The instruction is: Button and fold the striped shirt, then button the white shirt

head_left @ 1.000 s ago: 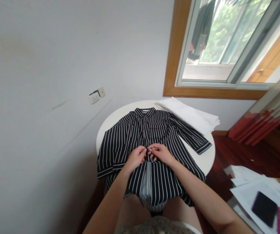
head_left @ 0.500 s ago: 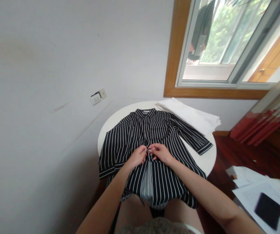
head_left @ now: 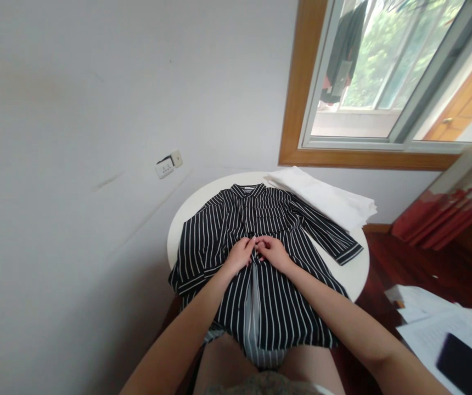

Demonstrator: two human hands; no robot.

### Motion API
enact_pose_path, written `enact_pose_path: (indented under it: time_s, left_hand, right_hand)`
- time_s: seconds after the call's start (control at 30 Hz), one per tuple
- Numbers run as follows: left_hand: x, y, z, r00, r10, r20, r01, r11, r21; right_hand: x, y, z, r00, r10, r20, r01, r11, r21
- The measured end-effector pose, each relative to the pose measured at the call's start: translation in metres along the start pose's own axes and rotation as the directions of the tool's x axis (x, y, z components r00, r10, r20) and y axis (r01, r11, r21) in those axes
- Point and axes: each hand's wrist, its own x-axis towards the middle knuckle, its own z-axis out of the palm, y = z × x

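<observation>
A black shirt with white stripes (head_left: 228, 219) lies front up on a round white table (head_left: 180, 211), its collar toward the wall. Its lower front parts below my hands, showing the grey inner side, and the hem hangs over the near edge by my legs. At the middle of the front, my left hand (head_left: 241, 253) pinches the shirt's front edge. My right hand (head_left: 273, 253) closes on the same spot from the other side, fingertips meeting those of the left. Any button there is hidden by the fingers.
White folded sheets (head_left: 322, 197) lie on the table's back right, partly by the shirt sleeve. At lower right are papers (head_left: 445, 329) with a dark flat object (head_left: 460, 362). A wall socket (head_left: 164, 168), a window (head_left: 376, 77) and a red-and-white curtain (head_left: 437, 203) stand beyond.
Both hands have moved slightly up and closer together, still at the shirt's front. The opening below them has narrowed, and the hem hangs lower in the middle. The view has shifted a little.
</observation>
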Motion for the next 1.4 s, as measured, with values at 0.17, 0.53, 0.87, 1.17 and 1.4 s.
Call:
enact_pose_path:
  time_s: [0.17,0.53,0.87,1.17,1.4]
  left_hand:
    - [0.001,-0.005,0.000,0.994,0.085,-0.069,-0.078,0.993,0.092]
    - [0.000,-0.007,0.001,0.974,0.181,-0.137,-0.174,0.983,0.060]
    - [-0.005,-0.004,0.001,0.986,0.155,-0.054,-0.157,0.987,-0.046]
    - [-0.009,-0.003,-0.001,0.984,0.180,0.021,-0.180,0.984,-0.001]
    - [-0.011,-0.001,-0.002,0.985,0.156,0.072,-0.158,0.987,0.030]
  right_hand:
    - [-0.003,-0.005,-0.001,0.999,0.015,0.035,-0.018,0.998,0.064]
    - [-0.005,-0.005,-0.001,0.999,-0.021,0.050,0.017,0.996,0.085]
    - [-0.005,-0.007,0.001,0.999,-0.021,-0.047,0.015,0.993,-0.113]
    - [-0.010,-0.019,0.000,0.976,-0.217,-0.019,0.155,0.754,-0.638]
    - [-0.012,-0.015,-0.003,0.962,-0.259,0.089,0.236,0.619,-0.749]
